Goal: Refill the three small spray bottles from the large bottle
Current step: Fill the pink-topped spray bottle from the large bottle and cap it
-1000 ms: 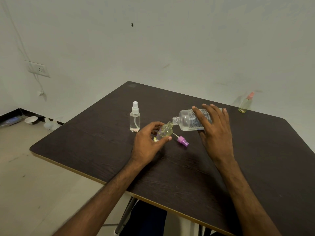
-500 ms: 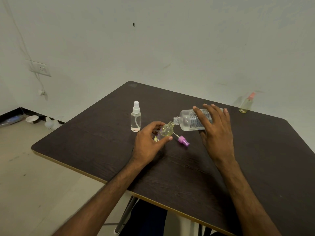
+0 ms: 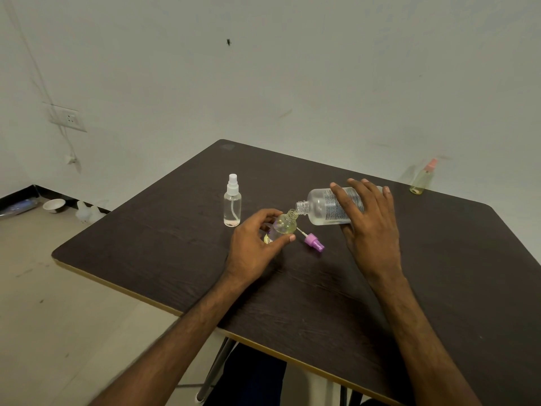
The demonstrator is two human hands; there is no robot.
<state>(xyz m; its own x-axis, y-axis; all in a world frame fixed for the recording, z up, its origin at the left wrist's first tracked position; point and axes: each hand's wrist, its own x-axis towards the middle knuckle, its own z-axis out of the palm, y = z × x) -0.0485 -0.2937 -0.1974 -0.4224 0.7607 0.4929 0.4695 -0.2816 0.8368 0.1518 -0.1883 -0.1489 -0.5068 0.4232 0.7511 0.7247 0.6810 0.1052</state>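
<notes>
My right hand (image 3: 369,227) grips the large clear bottle (image 3: 323,207), tipped on its side with its open neck at the mouth of a small uncapped bottle (image 3: 281,227). That small bottle holds yellowish liquid and leans toward the large one, held between the thumb and fingers of my left hand (image 3: 254,244). Its purple spray cap (image 3: 313,242) lies on the dark table (image 3: 146,244) just to the right. A small spray bottle with a white cap (image 3: 232,202) stands to the left, nearly empty. A pink-capped spray bottle (image 3: 423,178) with yellowish liquid stands at the far right edge by the wall.
The table's near edge runs diagonally in front of me and its far edge meets a white wall. On the floor at left lie a white bowl (image 3: 54,205) and pale plastic items (image 3: 87,212). A wall socket (image 3: 68,118) with a cable hangs at left.
Both hands and both bottles keep the same pouring pose; only the camera view has shifted slightly.
</notes>
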